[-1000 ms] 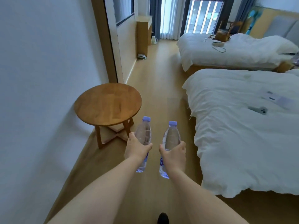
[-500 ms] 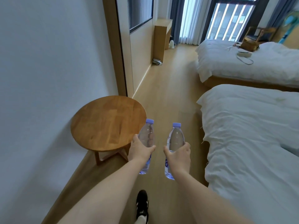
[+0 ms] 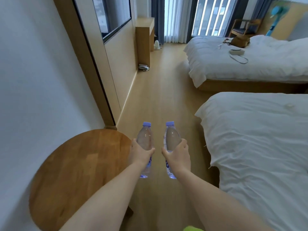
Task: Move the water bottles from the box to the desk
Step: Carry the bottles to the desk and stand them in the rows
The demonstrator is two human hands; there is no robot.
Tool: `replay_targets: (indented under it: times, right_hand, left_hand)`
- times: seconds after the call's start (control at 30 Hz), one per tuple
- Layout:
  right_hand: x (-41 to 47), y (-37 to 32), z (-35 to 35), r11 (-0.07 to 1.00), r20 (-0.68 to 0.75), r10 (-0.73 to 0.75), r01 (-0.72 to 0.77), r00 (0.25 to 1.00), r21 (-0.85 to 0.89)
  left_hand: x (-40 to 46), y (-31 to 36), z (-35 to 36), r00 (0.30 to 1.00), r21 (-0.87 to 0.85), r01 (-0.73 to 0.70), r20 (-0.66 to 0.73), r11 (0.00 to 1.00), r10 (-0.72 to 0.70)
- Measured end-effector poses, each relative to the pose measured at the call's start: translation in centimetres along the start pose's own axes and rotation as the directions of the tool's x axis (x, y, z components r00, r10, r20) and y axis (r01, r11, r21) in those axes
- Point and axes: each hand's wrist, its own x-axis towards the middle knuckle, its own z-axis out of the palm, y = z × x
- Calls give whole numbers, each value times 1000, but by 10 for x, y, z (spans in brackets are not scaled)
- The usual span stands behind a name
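I carry two clear water bottles with light purple caps, upright and side by side above the wooden floor. My left hand (image 3: pixel 140 153) grips the left bottle (image 3: pixel 145 139) around its middle. My right hand (image 3: pixel 178 155) grips the right bottle (image 3: pixel 171 138) the same way. A wooden desk (image 3: pixel 144 33) stands far ahead against the left wall, near the curtains. The box is out of view.
A round wooden side table (image 3: pixel 80 167) sits close at my left, under my left forearm. A white bed (image 3: pixel 260 139) lies close on the right, a second bed (image 3: pixel 250 60) beyond it. Between them and the left wall runs a floor corridor (image 3: pixel 160 90). A phone (image 3: pixel 143 67) lies by the desk's foot.
I have walked forward with both bottles. The round table has slid from ahead to beside and under my left arm, and the desk and far bed have come nearer.
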Motion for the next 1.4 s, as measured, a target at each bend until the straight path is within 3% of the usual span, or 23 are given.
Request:
replay_targets:
  times: [0.5, 0.97, 1.13, 1.4]
  right_hand:
    - [363, -38, 4, 997, -19, 35, -36, 999, -72]
    - [683, -150, 48, 1000, -9, 6, -6, 1000, -24]
    - [806, -210, 81, 999, -23, 30, -31, 999, -45]
    - [985, -290, 101, 996, -74, 92, -92, 993, 8]
  left_hand:
    - [275, 174, 141, 999, 6, 28, 18, 1000, -28]
    - [569, 319, 190, 993, 20, 86, -85, 996, -84]
    - [707, 377, 198, 992, 33, 109, -71, 994, -106]
    - [884, 485, 227, 999, 121, 32, -21, 992, -30]
